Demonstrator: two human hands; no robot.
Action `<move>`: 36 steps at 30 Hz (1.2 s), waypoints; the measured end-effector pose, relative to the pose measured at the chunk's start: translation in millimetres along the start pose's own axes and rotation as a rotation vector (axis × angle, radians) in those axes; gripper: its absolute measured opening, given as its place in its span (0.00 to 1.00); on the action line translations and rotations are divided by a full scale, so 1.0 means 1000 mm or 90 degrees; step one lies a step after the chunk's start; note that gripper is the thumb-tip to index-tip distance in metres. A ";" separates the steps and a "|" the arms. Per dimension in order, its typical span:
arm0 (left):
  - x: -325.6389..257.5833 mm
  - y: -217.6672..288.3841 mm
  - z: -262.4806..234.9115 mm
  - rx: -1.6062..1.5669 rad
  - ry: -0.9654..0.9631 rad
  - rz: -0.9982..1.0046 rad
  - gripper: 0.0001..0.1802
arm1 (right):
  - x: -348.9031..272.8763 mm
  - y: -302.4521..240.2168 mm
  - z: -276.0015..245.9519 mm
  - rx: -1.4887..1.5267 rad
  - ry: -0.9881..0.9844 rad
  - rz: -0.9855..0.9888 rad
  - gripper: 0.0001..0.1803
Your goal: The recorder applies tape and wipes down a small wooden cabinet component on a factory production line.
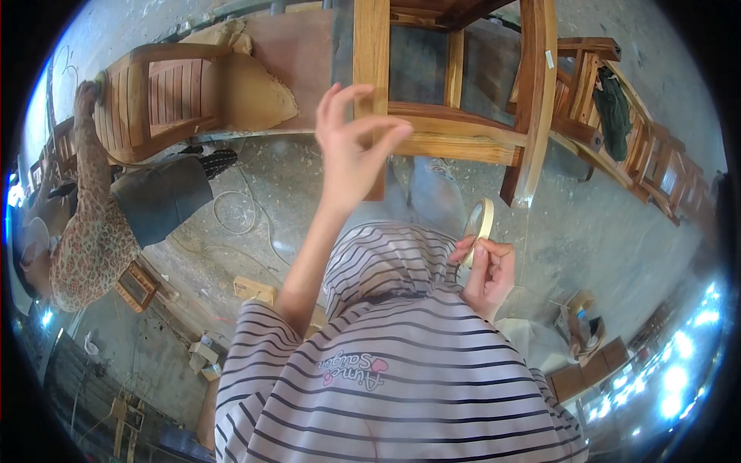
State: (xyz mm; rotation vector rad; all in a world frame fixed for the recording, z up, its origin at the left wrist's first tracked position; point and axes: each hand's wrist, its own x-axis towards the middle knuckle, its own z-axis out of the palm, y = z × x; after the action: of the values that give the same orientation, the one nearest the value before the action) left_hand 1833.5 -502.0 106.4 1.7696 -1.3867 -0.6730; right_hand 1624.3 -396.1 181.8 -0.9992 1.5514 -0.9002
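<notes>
My left hand (351,147) is raised in front of a wooden chair frame (455,145), thumb and forefinger pinched together and the other fingers lifted. Whatever is in that pinch, if anything, is too small to make out. Close to my striped shirt, my right hand (492,272) grips a narrow roll of pale yellow tape (484,222) between thumb and fingers, standing on edge. The frame has upright posts and cross rails of brown, grained wood. On its right post sticks a small white strip (549,59).
At left a person in a patterned sleeve (94,174) works on a slatted wooden chair (139,100). More wooden furniture, with a dark green cloth (614,114) over it, lines the right. A hose (234,212) lies on the concrete floor. Boxes (590,366) stand behind at right.
</notes>
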 end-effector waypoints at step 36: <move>-0.013 0.079 -0.076 -0.212 0.015 0.305 0.08 | 0.044 -0.103 0.064 0.115 -0.307 -0.141 0.30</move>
State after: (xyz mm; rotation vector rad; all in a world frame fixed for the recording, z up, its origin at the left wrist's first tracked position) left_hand 1846.6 -478.7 213.8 1.1270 -1.5080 -0.5748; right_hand 1697.2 -478.5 249.3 -1.1695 0.9528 -0.8542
